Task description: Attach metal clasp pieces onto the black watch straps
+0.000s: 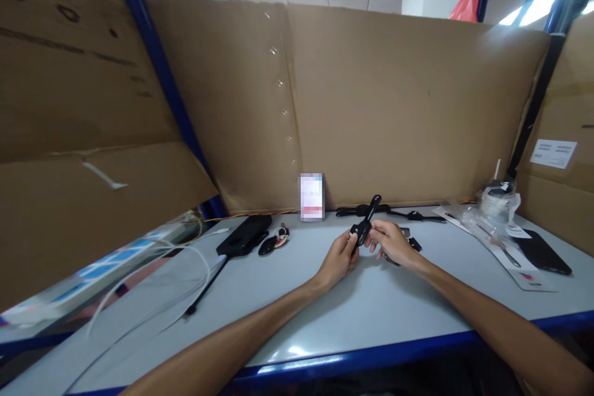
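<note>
A black wristwatch (371, 210) is held up above the grey tabletop, its rounded strap end pointing up and away from me. My left hand (338, 260) grips its lower part, thumb on top. From the other side, my right hand (394, 242) has its fingers curled in against the watch's dark body; its fingertips are partly hidden. Behind the hands lie two more dark strapped pieces that look like watches, a left one (357, 211) and a right one (415, 216). Beside my right hand is a small black piece (414, 244).
A lit screen (311, 198) leans on the cardboard back wall (394, 105). On the left are a black box-shaped device (245, 235), keys (275, 241), white cables (206, 266) and a power strip (102, 266). On the right, a phone (542, 252) lies near a plastic-wrapped cup (496, 201).
</note>
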A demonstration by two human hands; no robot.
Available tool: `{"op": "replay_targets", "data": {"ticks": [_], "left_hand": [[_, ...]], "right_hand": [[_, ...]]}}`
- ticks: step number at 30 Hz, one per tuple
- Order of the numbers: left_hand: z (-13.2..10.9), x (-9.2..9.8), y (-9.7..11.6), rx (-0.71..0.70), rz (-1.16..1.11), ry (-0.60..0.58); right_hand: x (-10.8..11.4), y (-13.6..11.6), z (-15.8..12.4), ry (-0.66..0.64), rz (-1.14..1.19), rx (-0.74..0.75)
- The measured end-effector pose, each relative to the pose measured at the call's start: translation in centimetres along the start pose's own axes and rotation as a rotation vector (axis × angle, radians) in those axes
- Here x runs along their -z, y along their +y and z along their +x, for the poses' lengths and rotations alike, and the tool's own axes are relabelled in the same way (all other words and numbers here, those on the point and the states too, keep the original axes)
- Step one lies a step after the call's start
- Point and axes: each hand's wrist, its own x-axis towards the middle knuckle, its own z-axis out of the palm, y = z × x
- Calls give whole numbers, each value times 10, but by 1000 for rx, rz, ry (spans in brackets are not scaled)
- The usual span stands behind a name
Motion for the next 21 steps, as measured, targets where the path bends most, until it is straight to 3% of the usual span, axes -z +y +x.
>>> {"op": "replay_targets", "data": {"ticks": [15,18,21], "left_hand": [[3,2,-5,-16,-18,26],[1,1,-1,10,-10,21],[-1,1,1,37,9,17]], "right_hand": [[3,-4,-1,-38,-94,-20],[19,-19,-1,13,-361,18],[52,-37,-2,217,-788,110]]}}
